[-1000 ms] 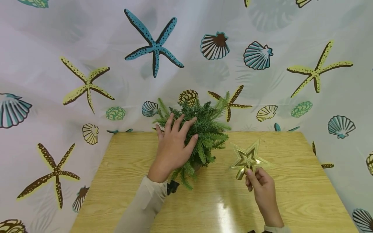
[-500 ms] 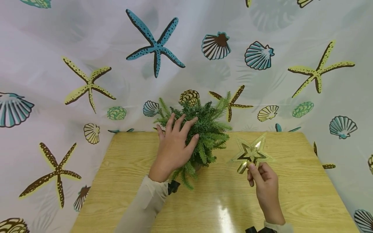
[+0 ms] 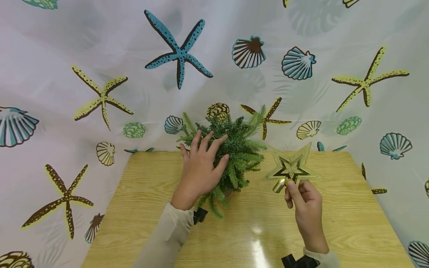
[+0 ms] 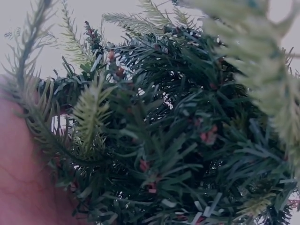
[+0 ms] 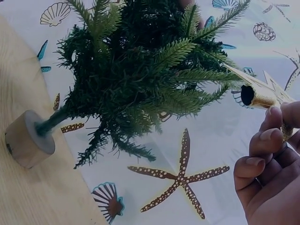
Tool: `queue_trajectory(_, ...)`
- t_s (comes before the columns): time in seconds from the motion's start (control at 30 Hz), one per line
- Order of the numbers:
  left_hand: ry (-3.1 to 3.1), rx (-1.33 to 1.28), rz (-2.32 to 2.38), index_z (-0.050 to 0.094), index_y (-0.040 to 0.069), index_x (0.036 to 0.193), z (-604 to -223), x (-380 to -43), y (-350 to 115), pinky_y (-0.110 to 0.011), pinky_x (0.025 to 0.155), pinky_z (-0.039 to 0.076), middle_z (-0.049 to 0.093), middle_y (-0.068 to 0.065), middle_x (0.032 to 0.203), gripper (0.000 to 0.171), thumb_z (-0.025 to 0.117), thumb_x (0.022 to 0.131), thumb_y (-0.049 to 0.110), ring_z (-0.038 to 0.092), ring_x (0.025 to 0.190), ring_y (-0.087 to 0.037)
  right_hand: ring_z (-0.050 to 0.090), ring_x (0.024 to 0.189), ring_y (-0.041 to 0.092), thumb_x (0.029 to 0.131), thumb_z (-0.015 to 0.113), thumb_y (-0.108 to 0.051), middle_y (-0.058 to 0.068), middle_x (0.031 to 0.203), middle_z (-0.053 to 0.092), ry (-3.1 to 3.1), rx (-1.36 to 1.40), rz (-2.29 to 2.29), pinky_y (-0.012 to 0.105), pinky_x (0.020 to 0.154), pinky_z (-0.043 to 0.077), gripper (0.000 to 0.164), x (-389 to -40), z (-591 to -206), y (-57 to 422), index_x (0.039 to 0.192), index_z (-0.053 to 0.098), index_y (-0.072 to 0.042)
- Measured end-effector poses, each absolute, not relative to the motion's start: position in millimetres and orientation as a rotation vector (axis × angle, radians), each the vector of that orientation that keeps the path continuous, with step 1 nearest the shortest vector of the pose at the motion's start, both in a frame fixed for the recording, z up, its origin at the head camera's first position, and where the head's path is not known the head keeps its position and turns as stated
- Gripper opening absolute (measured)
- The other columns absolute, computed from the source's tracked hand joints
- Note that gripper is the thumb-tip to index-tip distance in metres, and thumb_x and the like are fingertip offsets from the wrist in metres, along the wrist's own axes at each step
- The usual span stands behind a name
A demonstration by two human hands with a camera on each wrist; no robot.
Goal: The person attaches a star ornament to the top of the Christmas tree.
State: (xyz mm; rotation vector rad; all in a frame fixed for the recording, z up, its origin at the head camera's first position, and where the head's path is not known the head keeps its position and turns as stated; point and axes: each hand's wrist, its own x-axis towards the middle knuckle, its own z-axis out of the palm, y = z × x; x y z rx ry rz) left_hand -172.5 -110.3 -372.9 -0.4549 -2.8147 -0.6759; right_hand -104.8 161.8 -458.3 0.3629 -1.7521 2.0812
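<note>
A small artificial Christmas tree (image 3: 241,158) stands at the middle of the table, its round wooden base (image 5: 29,145) visible in the right wrist view. Over its left side my left hand (image 3: 201,169) rests with fingers spread among the branches. Needles fill most of the left wrist view, with part of that hand at the left edge. To the right of the tree, my right hand (image 3: 307,208) pinches a gold star tree topper (image 3: 291,170) near its bottom between thumb and fingers. The topper's hollow tube (image 5: 258,97) points toward the tree, apart from it.
The wood-grain table (image 3: 140,230) reaches back to a white curtain (image 3: 221,85) printed with starfish and shells, which also closes in both sides. Black wrist mounts (image 3: 299,261) sit at the sleeve cuffs.
My right hand has lifted the star topper slightly up and to the right, turning it more upright and face-on. The left hand and the tree have stayed in place.
</note>
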Motion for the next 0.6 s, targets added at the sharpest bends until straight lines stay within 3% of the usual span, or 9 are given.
queue_trajectory(0.6, -2.809, -0.446, -0.672, 0.039, 0.034, 0.161, -375.7, -172.6, -110.0, -0.076, 0.113, -0.007, 0.027, -0.009, 0.169, 0.055, 0.046, 0.108, 0.049, 0.001, 0.158, -0.034, 0.046, 0.054, 0.018, 0.107, 0.050, 0.001, 0.012, 0.069, 0.055, -1.760, 0.465, 2.060, 0.027, 0.050, 0.042, 0.030, -123.6, -433.2, 141.3, 0.079, 0.044, 0.009)
